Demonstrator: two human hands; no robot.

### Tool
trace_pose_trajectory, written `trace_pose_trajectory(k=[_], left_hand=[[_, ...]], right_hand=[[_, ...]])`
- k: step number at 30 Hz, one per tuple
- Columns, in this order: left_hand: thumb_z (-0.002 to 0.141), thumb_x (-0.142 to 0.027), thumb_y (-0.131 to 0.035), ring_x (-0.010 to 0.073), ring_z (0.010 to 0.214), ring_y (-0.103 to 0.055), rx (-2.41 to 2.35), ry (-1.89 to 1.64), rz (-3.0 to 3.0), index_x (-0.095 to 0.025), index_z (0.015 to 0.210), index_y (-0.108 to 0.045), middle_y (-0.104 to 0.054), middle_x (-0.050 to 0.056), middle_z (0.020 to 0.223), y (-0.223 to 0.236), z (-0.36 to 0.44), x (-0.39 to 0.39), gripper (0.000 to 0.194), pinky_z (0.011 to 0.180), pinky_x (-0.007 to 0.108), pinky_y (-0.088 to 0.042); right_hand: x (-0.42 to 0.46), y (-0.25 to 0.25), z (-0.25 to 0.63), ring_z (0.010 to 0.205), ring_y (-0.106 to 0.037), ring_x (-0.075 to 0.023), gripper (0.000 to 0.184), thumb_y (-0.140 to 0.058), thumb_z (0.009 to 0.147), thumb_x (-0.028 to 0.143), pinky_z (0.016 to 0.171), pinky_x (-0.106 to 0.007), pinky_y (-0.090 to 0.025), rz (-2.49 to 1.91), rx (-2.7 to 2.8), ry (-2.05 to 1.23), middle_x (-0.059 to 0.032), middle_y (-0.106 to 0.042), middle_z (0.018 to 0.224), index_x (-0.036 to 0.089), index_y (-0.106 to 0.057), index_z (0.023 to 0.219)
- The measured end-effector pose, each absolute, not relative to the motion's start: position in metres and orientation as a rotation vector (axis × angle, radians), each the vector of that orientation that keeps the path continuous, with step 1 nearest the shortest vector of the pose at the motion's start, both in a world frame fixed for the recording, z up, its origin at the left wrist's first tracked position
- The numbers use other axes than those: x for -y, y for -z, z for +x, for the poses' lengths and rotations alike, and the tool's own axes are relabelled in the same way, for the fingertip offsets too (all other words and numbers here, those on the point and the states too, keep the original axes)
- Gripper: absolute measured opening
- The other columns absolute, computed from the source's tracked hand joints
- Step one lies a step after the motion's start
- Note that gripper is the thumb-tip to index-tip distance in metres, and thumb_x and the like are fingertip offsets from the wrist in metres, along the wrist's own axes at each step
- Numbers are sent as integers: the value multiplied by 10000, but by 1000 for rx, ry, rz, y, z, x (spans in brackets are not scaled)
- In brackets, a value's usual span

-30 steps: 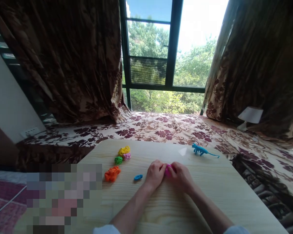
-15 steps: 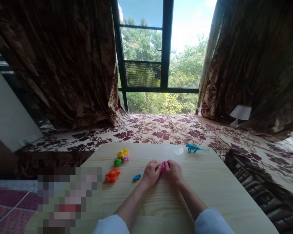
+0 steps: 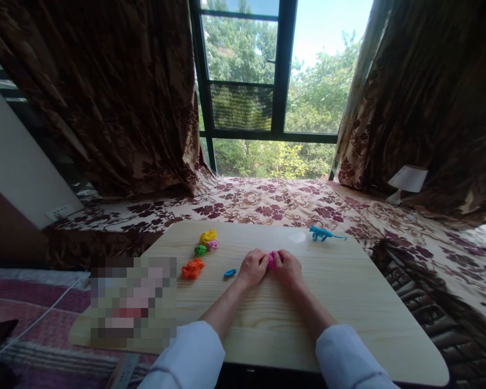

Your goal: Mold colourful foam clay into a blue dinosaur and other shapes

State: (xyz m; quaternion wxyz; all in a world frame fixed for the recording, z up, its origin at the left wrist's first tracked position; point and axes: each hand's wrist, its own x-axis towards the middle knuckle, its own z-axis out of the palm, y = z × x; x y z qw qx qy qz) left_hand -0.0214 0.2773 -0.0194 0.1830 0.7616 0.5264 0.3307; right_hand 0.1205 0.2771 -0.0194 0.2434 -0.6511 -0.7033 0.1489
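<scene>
Both hands meet at the middle of the table, pinching a small pink lump of modelling clay (image 3: 272, 260) between them. My left hand (image 3: 252, 267) grips its left side with curled fingers, while my right hand (image 3: 288, 267) closes on its right side. Fingers cover most of the lump, so its shape is hidden. Just left of my left hand lies a small blue clay piece (image 3: 229, 273). Farther left are lumpy pieces in orange (image 3: 193, 268), green (image 3: 200, 250), yellow (image 3: 208, 235) and pale pink (image 3: 213, 245). A blue four-legged animal figure (image 3: 322, 233) with a long tail stands at the far right.
The pale wooden table (image 3: 372, 313) has rounded corners. A blurred, pixelated patch (image 3: 133, 302) covers its left end. Beyond the far edge is a flower-patterned window seat (image 3: 275, 202) with a small white lamp (image 3: 407, 179). Dark curtains (image 3: 125, 97) flank the window.
The camera has tipped downward, so the table sits higher and shows more of its near edge. Both hands stay on the pink clay, with little visible change in their grip.
</scene>
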Motion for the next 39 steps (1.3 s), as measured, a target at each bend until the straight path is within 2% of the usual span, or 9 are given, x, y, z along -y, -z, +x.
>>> trace_pose_trajectory(k=[9,15,21,27,31,34,36,39], left_hand=[[864,-305,-490,179,927,-573,-1441,-1010,2171,-169,1101,-533,-559,78,1120,13,-22,-273,276,788,383,-491],[853,-282,-491,156,816,-567,-1435,-1041,2154,-166,939,-584,-609,35,870,12,-23,-272,171,766,331,-461],[825,-210,-479,177,869,-526,-1432,-1059,2132,-193,871,-589,-588,39,869,9,-26,-264,121,806,312,-401],[772,-180,-544,185,854,-522,-1426,-1066,2121,-218,866,-607,-591,24,853,2,-33,-253,120,772,305,-382],[759,-195,-578,182,864,-527,-1414,-1074,2099,-249,884,-616,-604,3,847,1,-35,-251,141,787,302,-375],[749,-219,-599,174,810,-534,-1441,-1084,2056,-241,910,-598,-607,-5,810,3,-35,-251,163,772,301,-381],[744,-218,-600,173,769,-531,-1484,-1092,2018,-217,930,-571,-601,1,790,4,-35,-250,188,740,299,-389],[745,-198,-586,171,752,-524,-1512,-1089,1999,-207,840,-560,-590,0,764,5,-34,-251,99,716,291,-389]], right_hand=[[-279,18,121,907,-583,-171,255,-497,887,299,773,-368,-496,-1674,1857,-471,-70,-562,1112,170,-537,1103],[-273,12,131,760,-599,-131,255,-397,924,353,718,-293,-494,-1600,1867,-573,-2,-633,827,185,-587,958],[-292,14,125,926,-578,-180,268,-504,883,296,782,-381,-492,-1687,1920,-718,-73,-555,1125,165,-529,1116],[-313,-10,144,930,-580,-192,286,-514,877,299,775,-382,-496,-1686,2010,-897,-68,-556,1121,156,-526,1124],[-322,-31,144,926,-579,-183,265,-501,884,298,780,-376,-494,-1683,2005,-758,-68,-557,1123,167,-534,1112],[-326,-28,117,925,-577,-174,252,-486,891,306,796,-377,-484,-1664,1973,-564,-68,-561,1119,177,-540,1101],[-325,-18,99,896,-585,-165,240,-421,920,295,788,-350,-467,-1666,1950,-459,-63,-601,1050,175,-544,1087],[-317,-4,89,813,-605,-163,285,-303,943,248,712,-279,-419,-1695,1940,-331,-62,-661,902,181,-560,1046]])
